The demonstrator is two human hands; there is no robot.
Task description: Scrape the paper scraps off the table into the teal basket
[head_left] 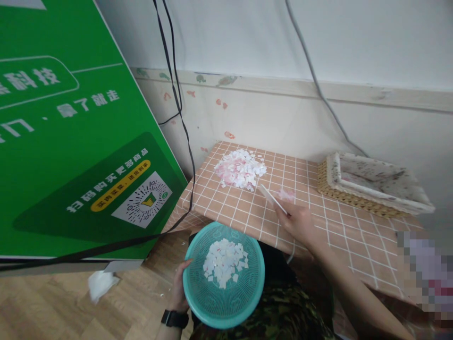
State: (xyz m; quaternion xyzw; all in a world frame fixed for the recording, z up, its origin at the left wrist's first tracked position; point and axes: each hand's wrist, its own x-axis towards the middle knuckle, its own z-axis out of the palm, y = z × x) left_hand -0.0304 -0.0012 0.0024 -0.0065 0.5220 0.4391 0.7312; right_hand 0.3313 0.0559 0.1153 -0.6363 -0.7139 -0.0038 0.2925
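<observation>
My left hand point(180, 289) grips the left rim of a round teal plastic colander point(260, 278), holding it over my lap in front of the table edge. Small white paper scraps point(224, 262) lie in its middle, a few with pink marks. Over the table, my right hand point(299, 222) is closed on a thin, flat white card point(272, 199), seen nearly edge-on. Beyond the card's tip spreads a heap of white and pink paper scraps point(240, 169). Just behind my right fingers lies a small pinkish patch of scraps point(286, 194), partly hidden by the hand.
A cloth-lined wicker basket point(375, 184) stands at the table's right, against the wall. The table has a brown checked cloth point(244, 212). A large green cabinet point(71, 156) stands left, with a black cable point(191, 165) hanging past it. A white crumpled bag point(101, 284) lies on the floor.
</observation>
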